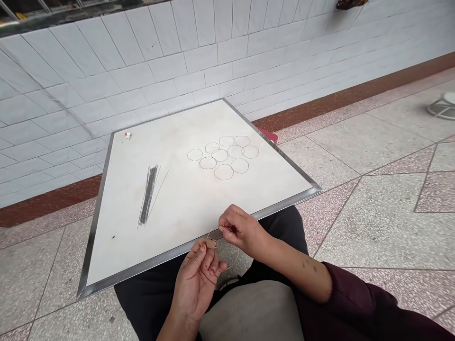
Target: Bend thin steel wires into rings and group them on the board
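Observation:
Both hands are at the near edge of a white table [170, 189]. My left hand [199, 272] is palm up, its thumb and fingers pinching a thin wire [237, 258] bent into a rough loop. The upper end of that wire is pinched by my right hand [240, 229], its fingers curled closed, just above and to the right of the left. Several thin wire rings [223, 172] lie on the table beyond the hands, some overlapping. To the left rests a bundle of straight wires [148, 196], with a few strands apart from it.
A small white and red object [128, 136] sits near the table's far left corner. Behind the table stands a white tiled wall [142, 61]. Something red [268, 135] shows past the right edge. A round stool [443, 106] stands far right on the floor.

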The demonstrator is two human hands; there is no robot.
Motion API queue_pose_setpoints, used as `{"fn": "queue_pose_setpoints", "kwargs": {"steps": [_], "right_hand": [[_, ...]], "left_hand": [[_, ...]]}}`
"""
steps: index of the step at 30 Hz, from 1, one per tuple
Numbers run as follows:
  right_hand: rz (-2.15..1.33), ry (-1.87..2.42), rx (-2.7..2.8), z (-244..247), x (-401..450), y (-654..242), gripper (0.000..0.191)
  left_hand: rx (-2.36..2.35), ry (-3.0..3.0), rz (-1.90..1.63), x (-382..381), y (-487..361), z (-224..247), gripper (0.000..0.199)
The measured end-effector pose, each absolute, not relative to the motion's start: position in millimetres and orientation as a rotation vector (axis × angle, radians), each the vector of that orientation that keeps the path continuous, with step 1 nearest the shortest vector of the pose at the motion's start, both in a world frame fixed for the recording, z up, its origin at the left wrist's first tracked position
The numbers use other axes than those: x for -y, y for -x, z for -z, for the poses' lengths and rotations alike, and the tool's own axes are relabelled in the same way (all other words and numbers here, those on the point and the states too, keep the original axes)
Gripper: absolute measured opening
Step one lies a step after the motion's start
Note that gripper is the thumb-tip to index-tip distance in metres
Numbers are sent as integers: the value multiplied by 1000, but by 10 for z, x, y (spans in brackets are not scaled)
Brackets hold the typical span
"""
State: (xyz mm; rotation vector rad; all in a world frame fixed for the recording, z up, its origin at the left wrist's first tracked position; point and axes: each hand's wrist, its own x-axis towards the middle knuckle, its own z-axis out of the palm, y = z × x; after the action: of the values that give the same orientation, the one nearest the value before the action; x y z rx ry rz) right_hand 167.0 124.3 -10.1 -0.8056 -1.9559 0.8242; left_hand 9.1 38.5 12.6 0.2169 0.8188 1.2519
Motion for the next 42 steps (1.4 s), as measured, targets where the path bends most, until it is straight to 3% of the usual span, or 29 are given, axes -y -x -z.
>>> {"fn": "queue_pose_setpoints", "kwargs": {"steps": [32, 36, 42], "right_hand": [[-814, 905, 1809, 76, -1172, -1667, 12], [-821, 888, 1827, 84, -1163, -1680, 12], [-827, 765, 1930, 93, -1157, -1678, 14]], "left_hand": [[-871, -145, -1414, -340, -248, -98, 17], [-823, -219, -1373, -327, -248, -136, 13], [-843, -235, -1235, -347, -206, -196, 23]]}}
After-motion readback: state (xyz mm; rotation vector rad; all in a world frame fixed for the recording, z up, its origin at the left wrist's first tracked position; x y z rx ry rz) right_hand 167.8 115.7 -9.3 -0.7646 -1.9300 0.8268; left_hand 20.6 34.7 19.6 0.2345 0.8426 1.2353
